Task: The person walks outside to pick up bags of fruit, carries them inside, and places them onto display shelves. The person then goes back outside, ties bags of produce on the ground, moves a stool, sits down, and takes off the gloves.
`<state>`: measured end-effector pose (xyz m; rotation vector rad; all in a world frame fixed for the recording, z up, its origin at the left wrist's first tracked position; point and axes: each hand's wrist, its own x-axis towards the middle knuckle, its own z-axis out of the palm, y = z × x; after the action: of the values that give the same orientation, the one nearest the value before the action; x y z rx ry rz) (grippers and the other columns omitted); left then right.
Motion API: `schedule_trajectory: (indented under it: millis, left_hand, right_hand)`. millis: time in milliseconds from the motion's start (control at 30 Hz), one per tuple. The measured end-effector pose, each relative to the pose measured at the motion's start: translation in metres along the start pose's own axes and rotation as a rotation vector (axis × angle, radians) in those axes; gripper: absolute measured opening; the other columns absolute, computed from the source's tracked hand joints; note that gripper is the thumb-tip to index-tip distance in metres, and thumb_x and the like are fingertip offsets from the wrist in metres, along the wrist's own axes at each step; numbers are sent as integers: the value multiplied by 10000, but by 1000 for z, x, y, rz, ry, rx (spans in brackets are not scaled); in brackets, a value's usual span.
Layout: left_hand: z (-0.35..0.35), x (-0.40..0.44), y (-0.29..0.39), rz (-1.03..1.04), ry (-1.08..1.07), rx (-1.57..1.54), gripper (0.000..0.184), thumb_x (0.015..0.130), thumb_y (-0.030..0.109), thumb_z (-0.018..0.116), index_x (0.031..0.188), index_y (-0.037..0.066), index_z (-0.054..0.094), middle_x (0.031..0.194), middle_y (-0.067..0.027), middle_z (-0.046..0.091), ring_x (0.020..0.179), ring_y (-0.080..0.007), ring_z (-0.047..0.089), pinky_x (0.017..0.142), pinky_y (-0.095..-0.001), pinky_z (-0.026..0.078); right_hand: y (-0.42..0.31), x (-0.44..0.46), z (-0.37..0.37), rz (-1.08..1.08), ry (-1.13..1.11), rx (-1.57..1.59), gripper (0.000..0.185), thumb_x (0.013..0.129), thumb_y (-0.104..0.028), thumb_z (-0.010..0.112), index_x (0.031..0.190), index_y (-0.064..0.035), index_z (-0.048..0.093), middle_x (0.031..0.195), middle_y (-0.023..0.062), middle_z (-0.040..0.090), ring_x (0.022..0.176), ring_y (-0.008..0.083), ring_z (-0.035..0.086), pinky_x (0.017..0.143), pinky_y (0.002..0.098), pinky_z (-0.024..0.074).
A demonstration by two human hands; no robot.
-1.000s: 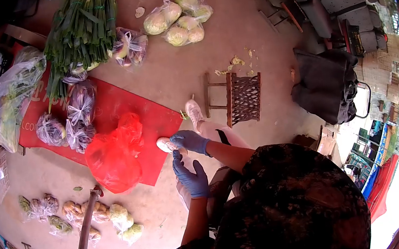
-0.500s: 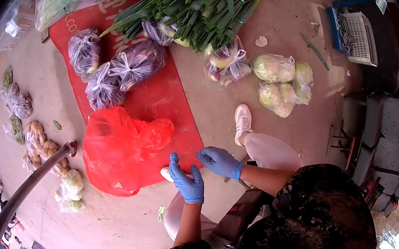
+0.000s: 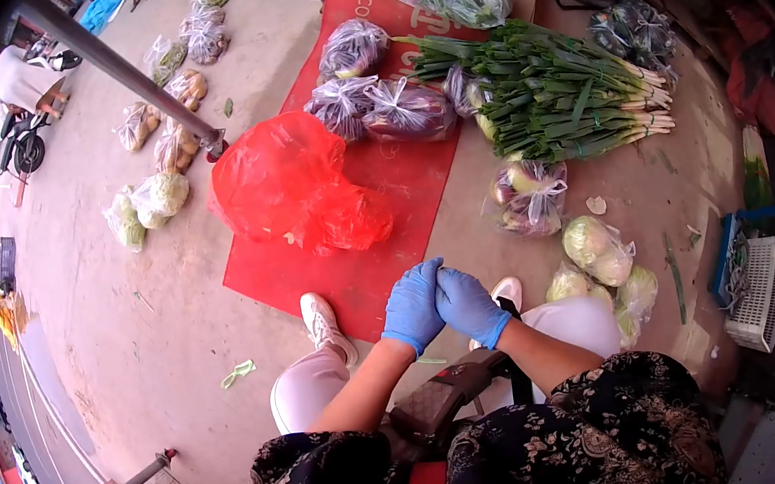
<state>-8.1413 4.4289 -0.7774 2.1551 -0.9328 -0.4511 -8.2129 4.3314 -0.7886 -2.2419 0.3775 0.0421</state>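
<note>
My left hand [image 3: 416,306], in a blue glove, is closed and pressed against my right hand [image 3: 470,306], also gloved and closed. The two meet above my lap; whatever lies between the fingers is hidden. Beyond them a red plastic bag [image 3: 287,182] rests on a red mat [image 3: 400,186]. Bagged purple vegetables [image 3: 407,110] lie at the mat's far side. Right of these is a large pile of green leafy stalks [image 3: 550,98], with another bag of purple vegetables [image 3: 530,192] in front.
Bagged pale round vegetables [image 3: 601,253] lie near my right knee. Several more produce bags [image 3: 159,200] are on the floor at left, near a metal pole [image 3: 126,76]. A white crate [image 3: 756,291] stands at right. At far left are a person [image 3: 26,79] and a motorbike [image 3: 26,148].
The view has turned, shifting the mat and produce in the frame. My hands, apart half a second ago with the left fingers spread, are now closed together.
</note>
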Motion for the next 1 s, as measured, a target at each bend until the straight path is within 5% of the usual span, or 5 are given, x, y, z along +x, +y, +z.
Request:
schedule_trajectory:
  millis: [267, 433, 500, 733, 1000]
  left_hand:
    - [14, -158, 28, -103, 161, -58, 423, 752, 180, 619, 1136, 40, 512, 1049, -168, 580, 964, -316, 562, 844, -391, 449]
    - [-35, -198, -2, -258, 325, -56, 474, 741, 131, 660, 1175, 31, 499, 1104, -129, 581, 989, -244, 568, 871, -356, 447]
    - [-59, -201, -23, -313, 401, 23, 453, 740, 142, 644, 1159, 40, 502, 1142, -160, 551, 1042, -289, 532, 903, -376, 421]
    - [-109, -149, -91, -507, 465, 488, 533, 666, 165, 689, 1171, 168, 519, 1365, -235, 320, 1238, -381, 340, 1008, -426, 324]
    - [-120, -19, -234, -434, 112, 1120, 375, 838, 254, 548, 1212, 226, 542, 1502, -39, 54, 1376, -296, 80, 1066, -506, 164]
  right_hand:
    - [-12, -105, -4, -120, -204, 105, 249, 849, -259, 540, 909, -35, 629, 811, 181, 628, 751, 326, 613, 665, 377, 474]
    - [-27, -82, -22, -85, -198, 237, 236, 838, -267, 564, 877, -44, 631, 790, 171, 625, 726, 315, 601, 652, 356, 470]
    - [-35, -60, -31, -158, -172, 148, 249, 839, -282, 559, 856, -42, 623, 777, 167, 620, 722, 316, 597, 648, 353, 469]
    - [-13, 15, -34, -221, -151, -55, 218, 830, -263, 541, 806, -56, 607, 819, 172, 618, 766, 349, 592, 658, 416, 469]
    - [-22, 16, -31, -425, -380, -171, 217, 817, -281, 565, 866, -74, 609, 850, 144, 602, 804, 307, 599, 709, 416, 478]
